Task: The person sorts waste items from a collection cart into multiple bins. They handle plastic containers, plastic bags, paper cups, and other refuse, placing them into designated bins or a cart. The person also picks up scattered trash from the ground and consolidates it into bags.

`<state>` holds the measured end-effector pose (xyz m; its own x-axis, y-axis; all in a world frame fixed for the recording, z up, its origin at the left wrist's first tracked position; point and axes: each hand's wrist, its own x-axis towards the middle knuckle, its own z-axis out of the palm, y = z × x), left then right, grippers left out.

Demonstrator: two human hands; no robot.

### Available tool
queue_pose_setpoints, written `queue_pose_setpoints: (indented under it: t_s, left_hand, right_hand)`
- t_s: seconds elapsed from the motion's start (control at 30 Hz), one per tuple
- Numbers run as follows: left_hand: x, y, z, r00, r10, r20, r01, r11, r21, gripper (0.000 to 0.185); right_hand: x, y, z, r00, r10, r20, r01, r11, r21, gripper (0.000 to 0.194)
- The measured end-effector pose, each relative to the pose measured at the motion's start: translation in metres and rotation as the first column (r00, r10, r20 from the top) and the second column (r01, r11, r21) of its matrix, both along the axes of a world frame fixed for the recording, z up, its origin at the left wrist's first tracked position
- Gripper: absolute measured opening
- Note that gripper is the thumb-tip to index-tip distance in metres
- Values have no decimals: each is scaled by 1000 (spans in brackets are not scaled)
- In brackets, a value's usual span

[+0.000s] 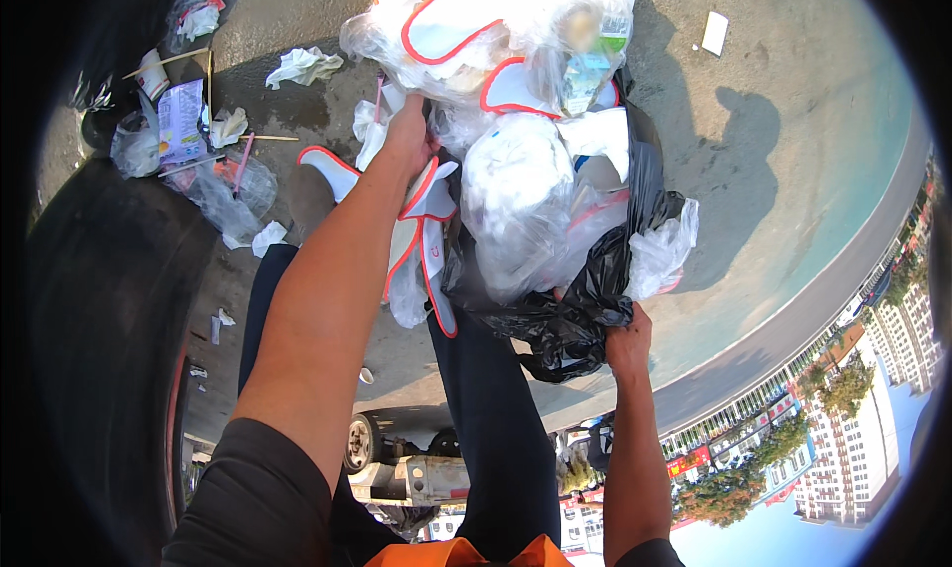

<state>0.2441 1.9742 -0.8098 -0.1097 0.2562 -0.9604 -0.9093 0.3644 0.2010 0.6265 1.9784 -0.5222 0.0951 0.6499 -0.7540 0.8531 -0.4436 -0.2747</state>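
A black plastic garbage bag (587,277) lies open in front of me, full of waste. My right hand (630,340) grips a bunched part of its near right rim. At the bag's left side my left hand (410,137) is curled closed, with dark plastic showing beside its fingers; the fingertips are hidden. Several white disposable slippers with red trim (434,262) hang or lie just below that hand. A clear bag of white waste (517,203) fills the middle. More slippers (454,28) and a green-and-blue printed pack (587,76) lie on the far side.
Litter is spread on the pavement at left: a purple printed wrapper (181,121), a paper cup (152,75), sticks and crumpled tissue (303,67). A large dark rounded object (111,329) stands along the left. A vehicle wheel (362,442) is behind my legs. A white card (715,33) lies at right.
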Motion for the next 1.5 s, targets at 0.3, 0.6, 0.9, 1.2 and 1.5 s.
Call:
queue_pose_setpoints:
  t_s: [0.3, 0.6, 0.9, 1.2, 1.5]
  left_hand:
    - [7, 4, 25, 932, -334, -144, 347, 935, 75, 45]
    - [87, -16, 112, 683, -472, -558, 677, 696, 240, 29]
    - [123, -39, 209, 622, -478, -620, 730, 641, 237, 18]
    - [124, -64, 337, 614, -532, -583, 737, 650, 183, 17]
    - [112, -75, 530, 601, -428, -675, 704, 684, 192, 20]
  right_hand:
    - [-4, 7, 11, 996, -64, -59, 66, 997, 37, 22]
    - [-25, 13, 34, 993, -89, -81, 95, 993, 75, 25]
    - [-19, 11, 84, 980, -139, -145, 158, 979, 129, 26]
    - [-27, 3, 204, 974, -158, -160, 186, 966, 180, 19]
    - [-45, 27, 386, 935, -72, -346, 178, 942, 285, 12]
